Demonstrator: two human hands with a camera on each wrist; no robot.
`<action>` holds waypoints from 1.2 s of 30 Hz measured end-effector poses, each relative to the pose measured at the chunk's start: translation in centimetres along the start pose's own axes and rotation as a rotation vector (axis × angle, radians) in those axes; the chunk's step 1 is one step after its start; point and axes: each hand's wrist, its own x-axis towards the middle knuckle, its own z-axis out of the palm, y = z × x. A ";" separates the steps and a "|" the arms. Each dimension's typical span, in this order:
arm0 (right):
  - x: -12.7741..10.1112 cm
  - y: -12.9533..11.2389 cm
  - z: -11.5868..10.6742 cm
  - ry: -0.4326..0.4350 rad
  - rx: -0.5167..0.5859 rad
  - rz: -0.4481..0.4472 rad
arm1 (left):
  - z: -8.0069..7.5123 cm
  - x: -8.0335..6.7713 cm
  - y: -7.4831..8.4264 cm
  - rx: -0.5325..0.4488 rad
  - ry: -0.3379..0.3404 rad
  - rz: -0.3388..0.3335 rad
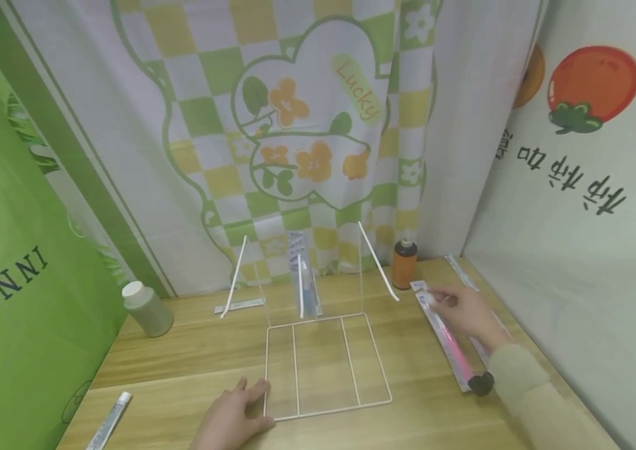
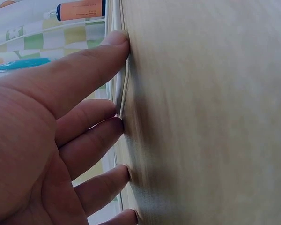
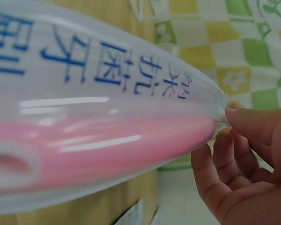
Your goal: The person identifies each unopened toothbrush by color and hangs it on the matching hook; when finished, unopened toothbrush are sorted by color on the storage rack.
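Observation:
At the table's right side my right hand [image 1: 469,315] pinches the far end of a packaged pink toothbrush [image 1: 447,334] between thumb and fingers. In the right wrist view the clear toothbrush pack [image 3: 131,108], with blue lettering, fills the left, the pinching fingertips [image 3: 232,115] at its narrow end. My left hand [image 1: 230,412] touches the left side of a white wire rack's base [image 1: 329,411]. In the left wrist view its thumb and fingers [image 2: 91,152] rest along the wire, fairly straight. Three prongs rise from the rack; a packaged blue toothbrush [image 1: 309,290] hangs by the middle one.
A white-capped bottle [image 1: 151,312] stands at back left, an orange bottle [image 1: 404,265] at back right. One slim pack [image 1: 240,305] lies behind the rack, another [image 1: 458,270] in the far right corner. A slim white tube [image 1: 108,424] lies front left. Curtains enclose the table.

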 end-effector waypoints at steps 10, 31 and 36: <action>-1.6 -7.5 -0.7 0.249 0.141 -0.234 | -0.1 0.1 0.0 0.009 -0.003 0.007; -9.4 -15.7 -1.0 0.381 0.547 -0.794 | -0.1 0.1 0.1 -0.002 -0.028 0.015; -9.7 -16.4 -0.3 0.441 0.382 -0.781 | -0.1 0.1 0.3 -0.009 -0.033 -0.001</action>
